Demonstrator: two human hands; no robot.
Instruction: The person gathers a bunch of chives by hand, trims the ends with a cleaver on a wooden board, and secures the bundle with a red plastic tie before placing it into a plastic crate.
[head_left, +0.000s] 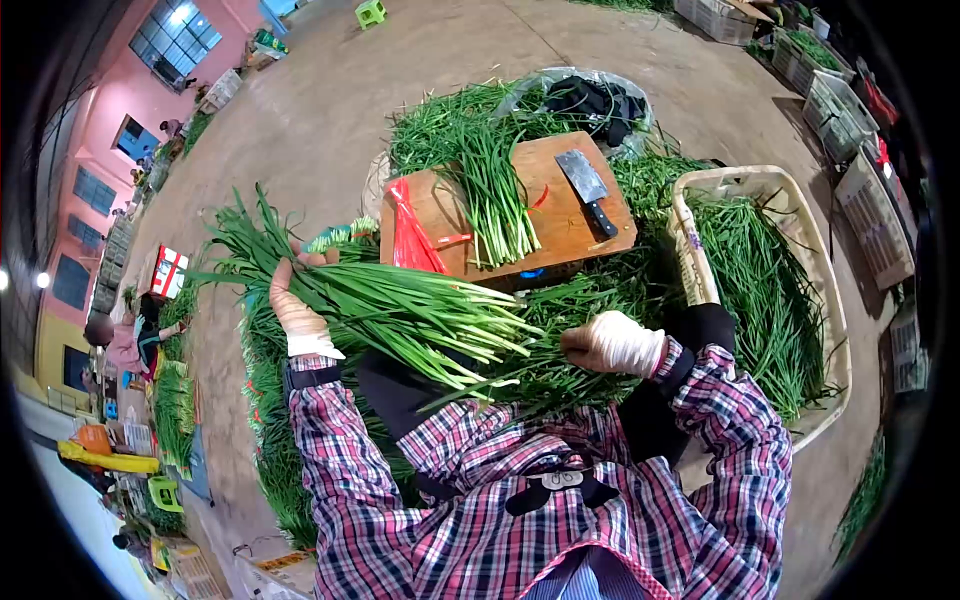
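My left hand (297, 305), wrapped in pale tape, is closed round a large bunch of green stalks (400, 305) whose pale ends point right. To the right, my right hand (615, 345), also wrapped, is closed near loose greens above my lap; whatever its fingers hold is too small to make out. Ahead, a wooden board (440, 215) carries a second bunch of stalks (495, 200), a cleaver (582, 180) with a black handle, and red plastic strips (405, 225) at its left edge.
A cream plastic crate (835, 340) of greens stands to my right. Piled greens (275, 400) lie to my left and around the board. Dark cloth (595, 105) rests behind it. Other people, one in pink (125, 345), sit far left. More crates (875, 215) line the right side.
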